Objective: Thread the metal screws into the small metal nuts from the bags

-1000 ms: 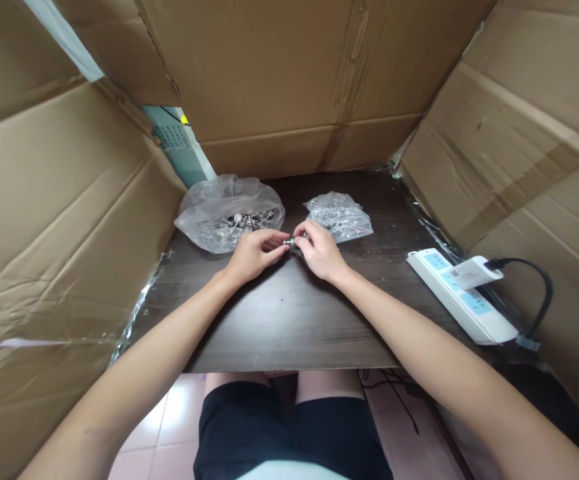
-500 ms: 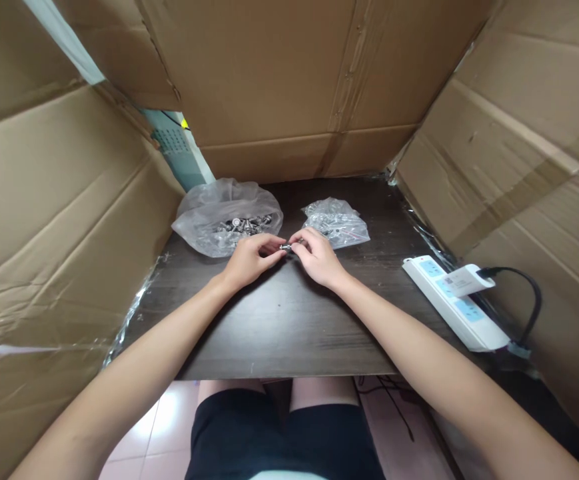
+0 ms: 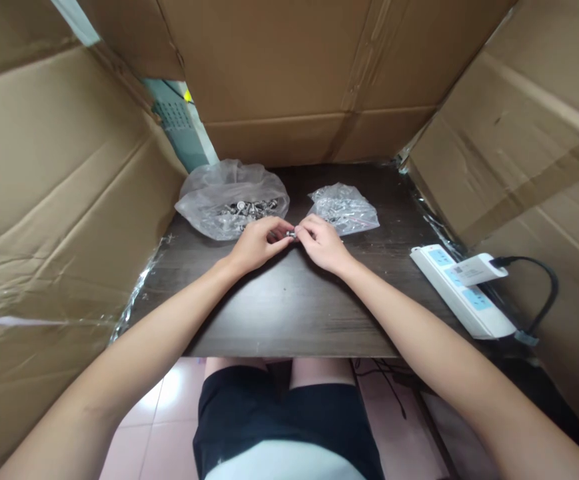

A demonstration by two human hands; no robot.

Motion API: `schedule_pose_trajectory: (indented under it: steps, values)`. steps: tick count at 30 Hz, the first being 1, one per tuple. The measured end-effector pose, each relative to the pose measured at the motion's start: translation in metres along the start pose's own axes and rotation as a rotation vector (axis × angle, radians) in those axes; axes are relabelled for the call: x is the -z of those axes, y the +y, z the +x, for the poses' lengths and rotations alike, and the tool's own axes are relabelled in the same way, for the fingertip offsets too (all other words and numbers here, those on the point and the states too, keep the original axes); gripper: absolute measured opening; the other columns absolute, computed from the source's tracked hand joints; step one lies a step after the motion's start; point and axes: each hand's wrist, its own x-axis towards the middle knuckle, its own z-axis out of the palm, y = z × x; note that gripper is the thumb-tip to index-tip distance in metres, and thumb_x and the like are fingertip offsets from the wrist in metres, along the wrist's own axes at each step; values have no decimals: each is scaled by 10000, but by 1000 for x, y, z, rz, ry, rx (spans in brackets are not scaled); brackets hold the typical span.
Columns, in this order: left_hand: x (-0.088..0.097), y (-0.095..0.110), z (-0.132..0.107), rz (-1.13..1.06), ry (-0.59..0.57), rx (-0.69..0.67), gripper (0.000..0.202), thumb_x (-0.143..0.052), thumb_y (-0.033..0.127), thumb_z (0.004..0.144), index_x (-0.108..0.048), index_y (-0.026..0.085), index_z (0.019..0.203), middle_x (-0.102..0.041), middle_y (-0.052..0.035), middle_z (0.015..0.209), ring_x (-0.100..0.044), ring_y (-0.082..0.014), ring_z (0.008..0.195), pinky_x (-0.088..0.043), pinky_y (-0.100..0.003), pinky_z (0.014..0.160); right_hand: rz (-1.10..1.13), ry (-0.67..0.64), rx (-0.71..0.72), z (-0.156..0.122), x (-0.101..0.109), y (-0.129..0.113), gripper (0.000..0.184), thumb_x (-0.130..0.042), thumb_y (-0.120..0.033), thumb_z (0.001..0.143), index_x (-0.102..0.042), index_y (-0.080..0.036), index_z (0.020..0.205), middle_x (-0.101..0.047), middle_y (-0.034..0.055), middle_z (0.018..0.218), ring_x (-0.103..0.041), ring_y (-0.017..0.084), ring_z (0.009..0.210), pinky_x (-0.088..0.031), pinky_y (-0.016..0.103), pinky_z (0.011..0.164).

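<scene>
Between my fingertips, above the middle of the dark table point(image 3: 289, 313), is a small silver bolt point(image 3: 290, 234). My left hand point(image 3: 260, 245) pinches one end of it with thumb and forefinger. At its other end my right hand point(image 3: 323, 245) closes its fingertips, which hide part of the metal. Just behind my left hand lies an open clear plastic bag point(image 3: 209, 193) holding many silver bolts point(image 3: 249, 208). A smaller clear bag point(image 3: 349, 207) with small shiny metal parts, too small to name, rests behind my right hand.
A white power strip point(image 3: 462, 293) with a white plug-in adapter point(image 3: 479, 269) and black cable point(image 3: 552, 287) lies at the table's right side. Cardboard walls point(image 3: 299, 60) enclose the left, back and right. A gap at the back left shows a pale blue-green surface point(image 3: 179, 127).
The view has tilted slightly, so the table and bags appear a little higher. Both hands stay together at the small bolt, with only slight finger movement.
</scene>
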Motion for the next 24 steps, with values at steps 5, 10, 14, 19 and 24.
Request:
schedule_pose_trajectory:
  steps: [5,10,14,19,24]
  values:
    - [-3,0,0,-5,-5,14,206,-726,311,863,-733,154,996,-731,-44,879,-656,-137,750,-526,-223,663,13,29,-29,0,3,-1,236,-522,-287,957,-581,-197,747,-571,30,794,-541,174,775,-430,326,750]
    - [-2,0,0,-2,-2,9,210,-725,323,865,-733,148,982,-736,-46,882,-662,-140,753,-517,-220,651,85,-16,-24,-1,6,-1,71,-572,-173,848,-600,-194,786,-590,29,869,-553,161,772,-446,302,720]
    - [-1,3,0,8,-10,31,211,-734,336,861,-733,154,967,-728,-39,846,-652,-138,733,-514,-221,643,35,-20,-13,-1,4,1,203,-541,-221,915,-605,-189,724,-594,39,833,-562,168,769,-442,325,741]
    - [0,4,1,1,-6,38,220,-738,356,862,-732,158,959,-723,-41,843,-651,-141,736,-512,-222,638,36,-15,-30,1,4,1,369,-460,-307,1011,-590,-188,686,-587,37,758,-576,176,764,-430,344,762]
    - [2,1,1,12,8,27,214,-728,347,867,-731,166,982,-729,-39,857,-657,-144,745,-514,-223,638,70,-15,-39,1,4,0,134,-576,-243,907,-626,-198,791,-608,22,822,-563,163,751,-439,305,707]
